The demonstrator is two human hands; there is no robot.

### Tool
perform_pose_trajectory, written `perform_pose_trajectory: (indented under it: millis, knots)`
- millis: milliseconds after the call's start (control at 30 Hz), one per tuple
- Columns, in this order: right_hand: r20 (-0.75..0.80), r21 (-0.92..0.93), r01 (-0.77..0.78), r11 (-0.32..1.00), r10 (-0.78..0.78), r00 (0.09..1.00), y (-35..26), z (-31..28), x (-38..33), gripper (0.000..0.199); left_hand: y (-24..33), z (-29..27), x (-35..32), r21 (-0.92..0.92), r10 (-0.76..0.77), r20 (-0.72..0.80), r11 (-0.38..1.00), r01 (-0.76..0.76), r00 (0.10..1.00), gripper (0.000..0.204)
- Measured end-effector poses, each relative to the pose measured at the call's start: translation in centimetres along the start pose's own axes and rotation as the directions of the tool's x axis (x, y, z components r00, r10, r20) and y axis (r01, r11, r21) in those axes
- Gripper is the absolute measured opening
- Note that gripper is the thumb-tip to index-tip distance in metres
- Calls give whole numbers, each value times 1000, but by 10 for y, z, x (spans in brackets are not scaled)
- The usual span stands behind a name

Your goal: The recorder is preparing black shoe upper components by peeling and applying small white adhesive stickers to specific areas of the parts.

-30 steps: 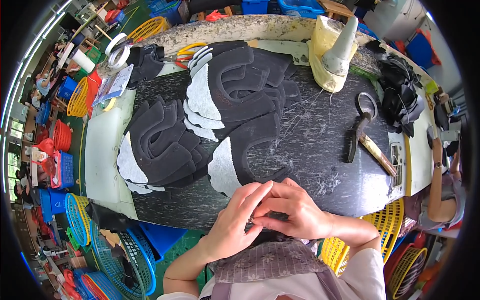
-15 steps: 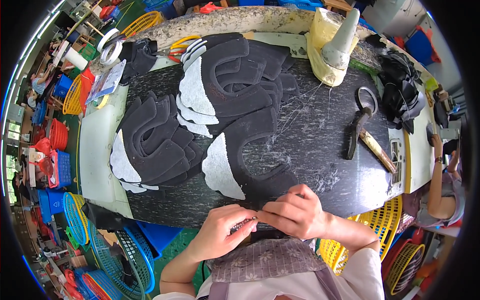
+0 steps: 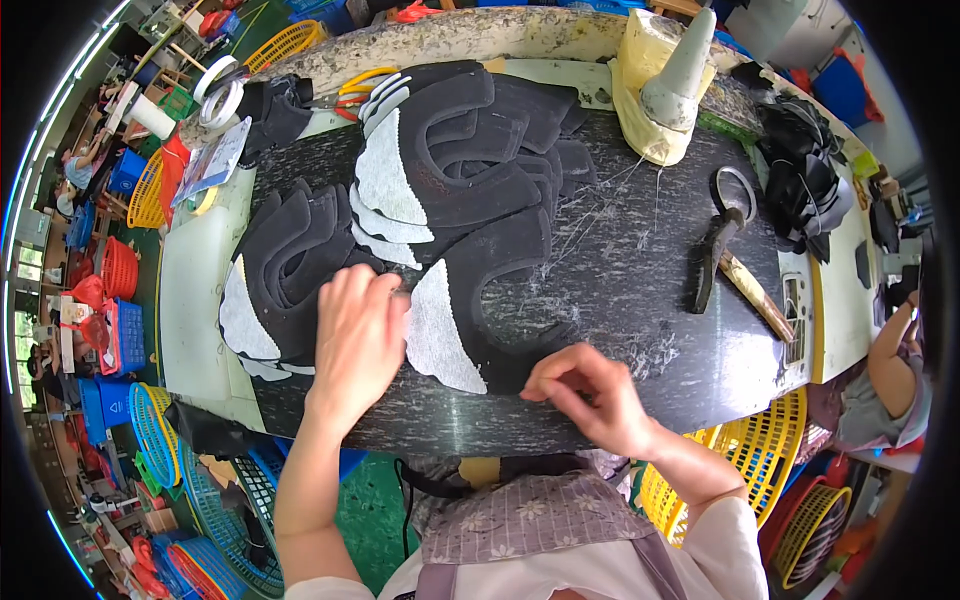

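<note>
A black C-shaped piece lies between my left hand and right hand, its pale, jagged-edged patch nearer the left. Both are half curled, the right by the piece's near end; I can't tell if either grips anything.

Streaked black tabletop under curved black pieces and a wooden-handled tool

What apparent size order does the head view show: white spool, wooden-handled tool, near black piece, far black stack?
1. Far black stack
2. Near black piece
3. Wooden-handled tool
4. White spool; farther off, true size unsure
</note>
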State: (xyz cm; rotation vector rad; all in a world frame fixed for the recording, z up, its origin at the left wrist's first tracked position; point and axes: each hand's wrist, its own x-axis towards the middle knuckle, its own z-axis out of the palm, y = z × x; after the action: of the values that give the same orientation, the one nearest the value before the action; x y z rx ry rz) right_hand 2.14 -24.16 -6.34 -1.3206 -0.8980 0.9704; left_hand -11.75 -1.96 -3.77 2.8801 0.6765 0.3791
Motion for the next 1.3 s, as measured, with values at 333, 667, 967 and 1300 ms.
perform_pose_trajectory:
  millis: [333,667,967,1300]
  knots:
    - [63,-357,104,929,-87,994,2,-5,-2,11,18,0,-10,-683,-84,296,678,272,951,24]
    - [-32,-285,20,958,-31,999,1,-5,-2,12,40,9,-68,-739,-246,478,406,537,843,21]
    - [-63,25,-17,1000,18,998,-13,-10,-5,12,46,7,-73,-753,-152,640,-315,577,753,29]
    - [52,-203,165,965,-157,986,-21,-7,8,16,58,5,-68,-753,-105,622,-351,556,776,34]
